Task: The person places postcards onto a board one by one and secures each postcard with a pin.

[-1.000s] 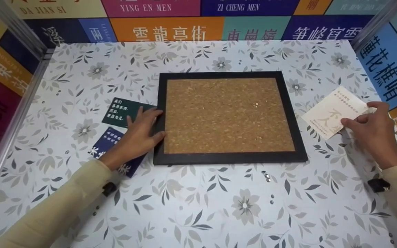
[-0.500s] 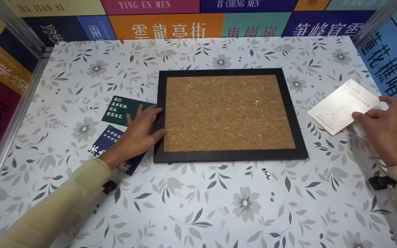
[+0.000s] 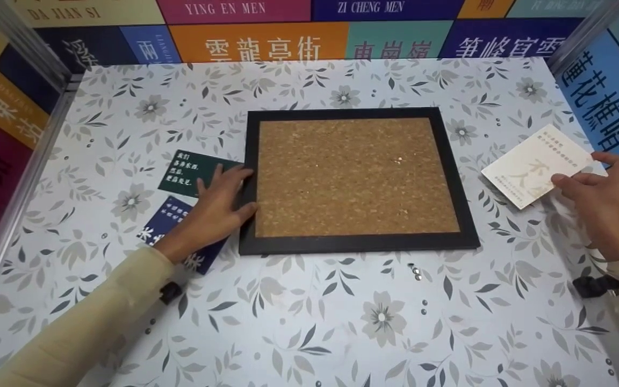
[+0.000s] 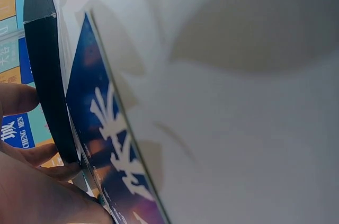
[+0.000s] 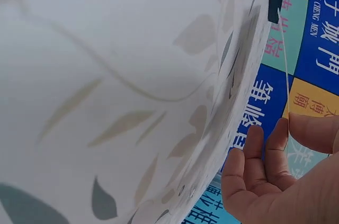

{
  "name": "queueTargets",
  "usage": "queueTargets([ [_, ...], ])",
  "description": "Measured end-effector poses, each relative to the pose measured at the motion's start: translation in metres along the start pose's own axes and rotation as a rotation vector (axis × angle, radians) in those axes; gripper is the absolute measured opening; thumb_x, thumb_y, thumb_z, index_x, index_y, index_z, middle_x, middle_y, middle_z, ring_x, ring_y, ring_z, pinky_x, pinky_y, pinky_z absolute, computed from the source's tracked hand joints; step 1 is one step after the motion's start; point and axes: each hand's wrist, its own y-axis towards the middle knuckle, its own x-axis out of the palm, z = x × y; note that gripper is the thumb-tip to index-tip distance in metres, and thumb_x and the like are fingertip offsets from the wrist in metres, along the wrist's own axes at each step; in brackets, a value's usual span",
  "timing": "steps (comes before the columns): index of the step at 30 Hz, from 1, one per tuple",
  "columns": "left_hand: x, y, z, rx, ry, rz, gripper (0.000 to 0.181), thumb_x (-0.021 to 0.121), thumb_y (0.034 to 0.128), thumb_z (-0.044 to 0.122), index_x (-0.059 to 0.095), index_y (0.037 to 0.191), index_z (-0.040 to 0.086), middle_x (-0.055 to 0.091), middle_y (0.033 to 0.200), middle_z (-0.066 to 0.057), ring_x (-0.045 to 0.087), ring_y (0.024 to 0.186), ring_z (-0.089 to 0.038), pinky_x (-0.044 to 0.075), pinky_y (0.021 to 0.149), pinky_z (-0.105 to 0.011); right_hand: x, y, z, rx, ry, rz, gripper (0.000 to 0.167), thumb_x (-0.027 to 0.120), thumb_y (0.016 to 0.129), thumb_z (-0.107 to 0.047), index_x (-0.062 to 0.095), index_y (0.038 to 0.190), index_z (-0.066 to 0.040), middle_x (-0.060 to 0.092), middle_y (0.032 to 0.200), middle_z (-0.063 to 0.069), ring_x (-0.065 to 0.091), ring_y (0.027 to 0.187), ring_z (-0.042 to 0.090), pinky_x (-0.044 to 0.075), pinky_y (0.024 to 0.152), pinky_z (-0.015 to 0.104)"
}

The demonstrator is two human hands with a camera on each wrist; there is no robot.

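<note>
Farther right than a second ago, the cream card (image 3: 536,165) is pinched in the right hand (image 3: 607,201) above the tabletop (image 3: 309,317); the left hand (image 3: 214,212), fingers (image 3: 240,176) spread, touches the corkboard (image 3: 355,177), which bears no card yet.

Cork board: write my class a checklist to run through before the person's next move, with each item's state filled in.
1. Is the pale card held? ok: the right grip pinches it.
2. Is the pale card over the cork board? not ok: it is off to the right.
3. Is the left grip at the black frame? ok: fingertips touch its left side.
4. Is the green card clear of the black frame? cannot tell: they meet in view.
5. Are the shiny bits pins? cannot tell: too small.
</note>
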Motion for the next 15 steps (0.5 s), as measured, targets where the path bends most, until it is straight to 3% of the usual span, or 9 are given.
queueTargets([
  [6,-0.001,0.0,0.001,-0.001,-0.004,-0.007,0.071,0.069,0.1078,0.02,0.037,0.169,0.003,0.025,0.179,-0.024,-0.003,0.166,-0.054,-0.015,0.123,-0.08,0.001,-0.003,-0.007,0.003,0.07,-0.009,0.08,0.068,0.11,-0.031,0.021,0.175,-0.023,0.063,0.094,-0.019,0.065,0.084,-0.009,0.055,0.099,0.016],
  [9,-0.001,0.0,0.0,0.002,-0.009,-0.006,0.07,0.068,0.1084,0.02,0.038,0.169,0.003,0.025,0.178,-0.024,-0.003,0.166,-0.054,-0.015,0.123,-0.08,0.002,-0.004,-0.012,0.015,0.098,-0.02,0.08,0.069,0.109,-0.03,0.024,0.175,-0.026,0.064,0.095,-0.02,0.067,0.083,-0.008,0.055,0.095,0.013],
  [11,0.0,0.0,0.0,0.005,-0.011,-0.003,0.07,0.068,0.1082,0.02,0.038,0.169,0.003,0.025,0.178,-0.024,-0.003,0.166,-0.054,-0.015,0.124,-0.08,0.002,-0.004,-0.016,0.014,0.118,-0.026,0.08,0.07,0.109,-0.029,0.025,0.174,-0.026,0.064,0.096,-0.021,0.068,0.084,-0.006,0.052,0.085,0.005],
  [15,0.0,0.0,-0.001,0.009,-0.011,0.001,0.071,0.069,0.108,0.021,0.038,0.169,0.003,0.025,0.178,-0.024,-0.003,0.166,-0.054,-0.015,0.124,-0.079,0.005,-0.005,-0.022,0.006,0.184,-0.031,0.081,0.072,0.107,-0.024,0.026,0.173,-0.022,0.066,0.093,-0.022,0.069,0.082,-0.003,0.053,0.08,0.005],
])
